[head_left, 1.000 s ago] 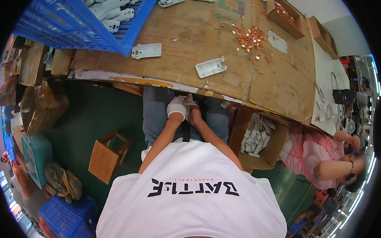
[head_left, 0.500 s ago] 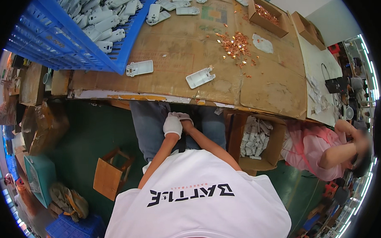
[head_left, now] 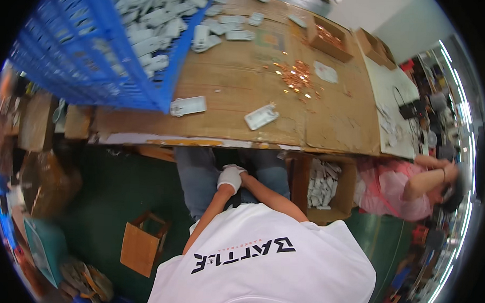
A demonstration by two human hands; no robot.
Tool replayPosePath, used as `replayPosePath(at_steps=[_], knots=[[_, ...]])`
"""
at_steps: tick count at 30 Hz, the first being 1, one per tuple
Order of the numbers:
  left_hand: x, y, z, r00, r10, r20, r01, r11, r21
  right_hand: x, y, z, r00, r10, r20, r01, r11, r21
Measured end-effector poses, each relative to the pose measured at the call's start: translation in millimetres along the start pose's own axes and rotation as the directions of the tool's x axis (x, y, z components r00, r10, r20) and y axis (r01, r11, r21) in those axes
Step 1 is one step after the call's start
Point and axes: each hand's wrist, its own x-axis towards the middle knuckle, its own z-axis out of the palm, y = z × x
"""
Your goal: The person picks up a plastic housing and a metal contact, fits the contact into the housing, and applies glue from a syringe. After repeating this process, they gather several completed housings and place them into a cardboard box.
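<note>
My left hand [head_left: 229, 179], in a white glove, rests in my lap below the table edge, against my right hand [head_left: 243, 172]. The two are folded together, and my left glove covers much of the right hand. The fingers of both are hidden. On the cardboard-covered table [head_left: 234, 87] ahead lie two pale plastic casings [head_left: 188, 106], the right one [head_left: 261, 117] with a small copper-coloured bit at its upper corner. Neither hand touches them. Farther back is a loose pile of small copper-coloured pieces [head_left: 296, 76].
A blue crate [head_left: 69, 60] heaped with pale casings stands at left, more casings [head_left: 239, 35] beside it. Cardboard boxes [head_left: 327, 41] sit at the back right. Below the table, a carton [head_left: 343, 195] holds white pieces. A wooden stool [head_left: 139, 249] and a person in pink [head_left: 393, 189] flank me.
The whole view has shifted, so the table and crate sit lower in the picture and are blurred. My hands stay folded together in my lap.
</note>
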Motion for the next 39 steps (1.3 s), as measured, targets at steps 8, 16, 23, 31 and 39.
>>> replayPosePath(at_steps=[8,16,23,31,39], knots=[[-9,11,-20,0.988,0.153,-0.017,-0.152,0.987,0.05,38,13,28,0.994,-0.107,-0.009,0.071,0.714,-0.696],[-35,-7,-46,0.995,0.097,-0.005,-0.097,0.989,-0.111,47,63,48,0.941,-0.327,-0.089,-0.042,0.149,-0.988],[-84,-50,-153,0.941,0.128,-0.313,-0.22,0.935,-0.278,15,11,20,0.988,0.025,0.15,0.08,0.754,-0.652],[-93,-105,-288,0.335,0.02,-0.942,-0.035,0.999,0.009,-127,-165,40,0.914,0.036,0.404,0.405,-0.002,-0.915],[-26,-138,-319,0.347,-0.052,-0.936,0.305,0.95,0.06,-206,-356,90,0.153,-0.984,-0.09,0.783,0.176,-0.596]])
